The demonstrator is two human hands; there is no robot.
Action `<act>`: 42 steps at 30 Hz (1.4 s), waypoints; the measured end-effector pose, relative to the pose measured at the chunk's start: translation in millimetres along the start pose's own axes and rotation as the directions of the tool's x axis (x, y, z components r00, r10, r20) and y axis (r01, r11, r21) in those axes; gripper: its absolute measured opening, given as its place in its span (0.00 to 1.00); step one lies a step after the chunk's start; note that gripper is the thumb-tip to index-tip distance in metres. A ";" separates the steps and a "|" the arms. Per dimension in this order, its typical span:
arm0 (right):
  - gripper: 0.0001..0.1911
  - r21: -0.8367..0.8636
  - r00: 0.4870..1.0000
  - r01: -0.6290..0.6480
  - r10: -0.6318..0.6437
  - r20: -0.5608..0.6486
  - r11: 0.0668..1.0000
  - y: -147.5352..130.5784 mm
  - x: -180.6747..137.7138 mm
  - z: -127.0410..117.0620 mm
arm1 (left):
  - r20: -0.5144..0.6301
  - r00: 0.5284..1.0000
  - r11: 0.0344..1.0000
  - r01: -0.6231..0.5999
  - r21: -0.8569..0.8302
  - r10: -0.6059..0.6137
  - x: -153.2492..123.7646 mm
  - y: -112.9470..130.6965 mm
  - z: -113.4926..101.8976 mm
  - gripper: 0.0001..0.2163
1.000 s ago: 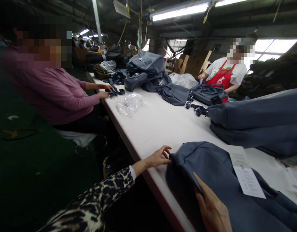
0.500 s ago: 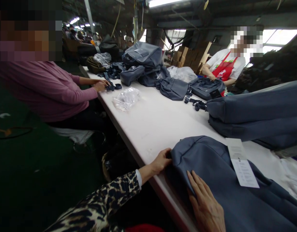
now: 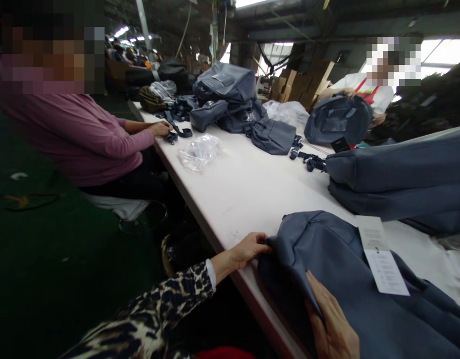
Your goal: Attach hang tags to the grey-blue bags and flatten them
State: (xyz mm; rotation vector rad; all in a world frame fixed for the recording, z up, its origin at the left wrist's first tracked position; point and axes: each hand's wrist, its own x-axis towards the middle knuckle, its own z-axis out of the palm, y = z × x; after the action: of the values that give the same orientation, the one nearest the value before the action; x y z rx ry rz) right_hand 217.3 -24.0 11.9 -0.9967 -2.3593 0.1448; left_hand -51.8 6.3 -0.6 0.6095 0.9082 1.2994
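Note:
A grey-blue backpack (image 3: pixel 349 284) lies flat on the white table (image 3: pixel 252 194) at the near edge, with a white paper tag (image 3: pixel 381 262) on top. My left hand (image 3: pixel 248 248), in a leopard-print sleeve, is closed in a pinch on the backpack's left edge. My right hand (image 3: pixel 332 326) lies on the fabric near the bottom of the view, fingers stretched flat along a fold.
Stacked grey-blue bags (image 3: pixel 401 179) fill the right side. More bags (image 3: pixel 230 99), black straps (image 3: pixel 308 159) and a crumpled clear plastic bag (image 3: pixel 200 152) lie farther along. A person in a pink top (image 3: pixel 83 139) sits at the left; another person lifts a bag (image 3: pixel 336 119) at the far right.
My left hand went from spread fingers beside the backpack to pinching its edge. My right hand slid a little along the fabric. The far person raised a bag off the table.

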 end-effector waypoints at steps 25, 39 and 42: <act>0.35 -0.270 0.987 0.125 -0.091 0.135 0.955 -9.7 0.4 11.9 | -0.016 0.981 0.931 -0.177 0.319 0.192 -9.7 3.1 -16.8 0.08; 0.39 -0.417 0.991 0.117 -0.080 0.104 0.901 -12.6 -14.1 26.7 | 0.190 0.968 0.862 0.047 0.505 -0.164 9.7 58.9 -20.8 0.18; 0.39 -0.420 0.991 0.117 -0.081 0.103 0.900 -13.9 -14.3 26.7 | 0.234 0.946 0.834 0.061 0.548 -0.222 24.1 60.3 -13.6 0.16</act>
State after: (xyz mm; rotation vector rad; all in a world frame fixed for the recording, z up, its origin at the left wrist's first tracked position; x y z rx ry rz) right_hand 202.1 -40.7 -12.7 -1.0782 -2.5717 -0.3955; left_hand -95.5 40.0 36.1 1.1173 1.0523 0.7801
